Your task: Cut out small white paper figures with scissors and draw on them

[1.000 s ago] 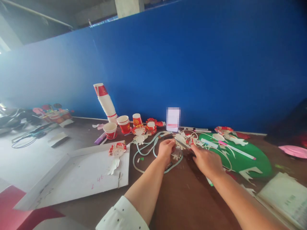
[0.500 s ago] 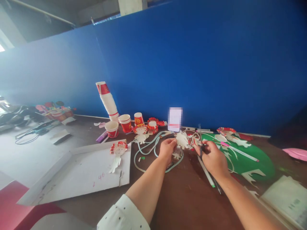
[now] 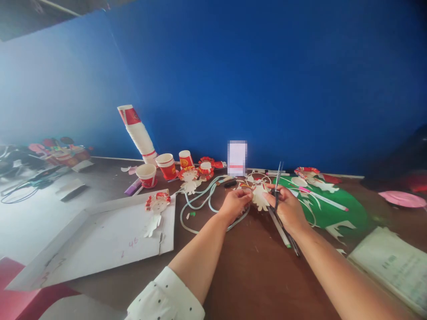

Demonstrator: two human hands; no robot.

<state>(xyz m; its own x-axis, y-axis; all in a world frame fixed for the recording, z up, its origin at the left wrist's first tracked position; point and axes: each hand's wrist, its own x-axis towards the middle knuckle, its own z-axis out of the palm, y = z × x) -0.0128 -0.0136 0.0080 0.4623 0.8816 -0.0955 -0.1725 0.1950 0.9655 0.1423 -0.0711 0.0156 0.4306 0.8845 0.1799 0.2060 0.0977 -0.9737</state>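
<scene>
Here I see the left hand (image 3: pixel 235 205) pinching a cream figure-shaped paper cutout (image 3: pixel 260 199) while the right hand (image 3: pixel 291 210), fingers curled round dark metal scissors (image 3: pixel 277 186), touches it too.

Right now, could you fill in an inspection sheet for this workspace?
Surface: brown table, crowded toward the back.
Job's things: white paper cutout; what look like dark scissors, blades up.
Clutter: tall stack of paper cups, markers, paper scraps, green disc, white tray bearing a red-rimmed figure.
Grips: left hand pinches the cutout's edge; right hand holds the scissors.
Cables: pale blue cable looped about the left hand's spot.
Surroundings: blue partition behind the table.
</scene>
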